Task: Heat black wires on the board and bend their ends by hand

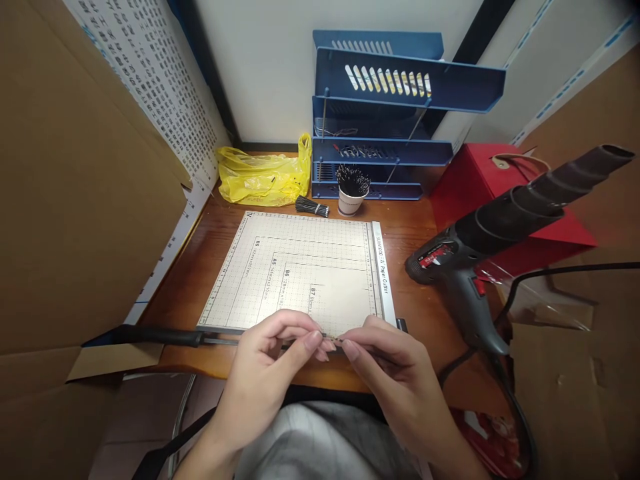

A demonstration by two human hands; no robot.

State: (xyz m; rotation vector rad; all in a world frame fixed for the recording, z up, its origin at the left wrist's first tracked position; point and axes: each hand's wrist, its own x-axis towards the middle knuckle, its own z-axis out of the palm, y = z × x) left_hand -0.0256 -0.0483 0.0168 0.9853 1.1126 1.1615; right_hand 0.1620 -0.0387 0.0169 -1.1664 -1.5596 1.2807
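My left hand (285, 357) is closed in a pinch, thumb against forefinger, at the near edge of the paper cutter (295, 273). Facing it, my right hand (380, 357) pinches in the same way. Between the two sets of fingertips spans a small thin piece (331, 337), dark with a yellowish tint; it is too small to name. Beyond the cutter board, a paper cup (353, 203) holds many thin black strands (353, 179). Left of the cup lies a tied bundle of short black strands (313, 207).
At right a heat gun (465, 260) with a black cable leans before a red box (475, 167). Blue stacked trays (380, 153) stand at the back, beside a yellow plastic bag (265, 177). The cutter's black handle (163, 335) juts left. Cardboard (90, 167) walls the left side.
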